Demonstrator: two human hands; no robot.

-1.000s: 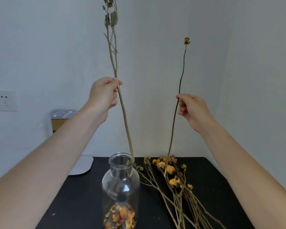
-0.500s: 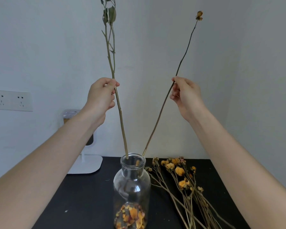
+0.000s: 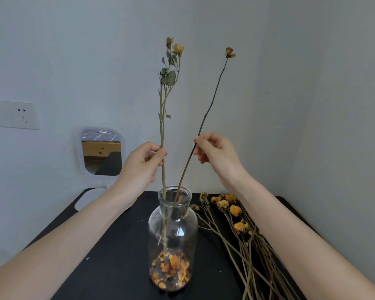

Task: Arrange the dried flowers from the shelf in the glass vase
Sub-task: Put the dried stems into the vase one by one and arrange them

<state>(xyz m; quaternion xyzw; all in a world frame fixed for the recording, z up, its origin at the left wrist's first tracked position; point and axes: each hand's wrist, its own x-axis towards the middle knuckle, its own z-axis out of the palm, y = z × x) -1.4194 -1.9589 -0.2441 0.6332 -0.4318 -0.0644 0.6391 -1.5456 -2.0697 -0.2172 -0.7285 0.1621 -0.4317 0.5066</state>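
Note:
A clear glass vase [image 3: 173, 230] with dried petals at its bottom stands on the black shelf [image 3: 117, 256]. My left hand [image 3: 142, 165] pinches a leafy dried flower stem [image 3: 161, 118] whose lower end reaches down inside the vase to the petals. My right hand [image 3: 217, 154] pinches a thin dark dried stem [image 3: 212, 96] with a small orange bud, leaning right, its lower end inside the vase neck. A bundle of dried orange flowers [image 3: 240, 226] lies on the shelf to the right of the vase.
A small white-framed mirror [image 3: 101, 154] stands at the back left against the wall. A white socket plate [image 3: 11, 114] is on the left wall. The right wall runs close along the shelf's right edge.
Both hands have come down, and both stems have sunk into the vase. The leafy stem's end was at the rim before and now reaches the petals.

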